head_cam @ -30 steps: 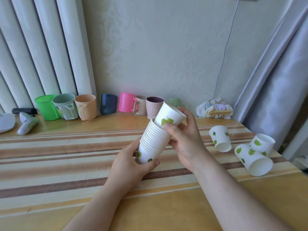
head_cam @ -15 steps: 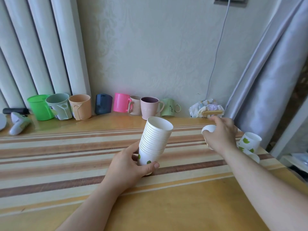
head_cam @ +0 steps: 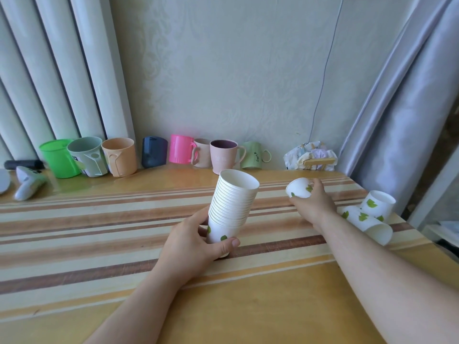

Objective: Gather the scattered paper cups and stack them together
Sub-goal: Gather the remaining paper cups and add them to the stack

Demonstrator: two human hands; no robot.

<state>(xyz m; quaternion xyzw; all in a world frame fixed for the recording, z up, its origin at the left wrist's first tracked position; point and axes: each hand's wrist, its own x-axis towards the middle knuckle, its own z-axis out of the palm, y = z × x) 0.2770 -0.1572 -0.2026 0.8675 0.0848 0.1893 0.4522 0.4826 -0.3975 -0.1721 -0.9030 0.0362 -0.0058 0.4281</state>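
Fingers of the left hand (head_cam: 191, 244) wrap the bottom of the stack of paper cups (head_cam: 232, 207), which tilts slightly right with its base on or just above the striped desk (head_cam: 99, 232). Farther right, the right hand (head_cam: 311, 202) closes around a single paper cup (head_cam: 299, 187) with green leaf prints. Two loose paper cups (head_cam: 370, 217) lie near the desk's right edge, touching. A row of plastic mugs (head_cam: 149, 155) lines the wall behind.

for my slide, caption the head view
Left hand holds the cup stack; right hand grips another paper cup.
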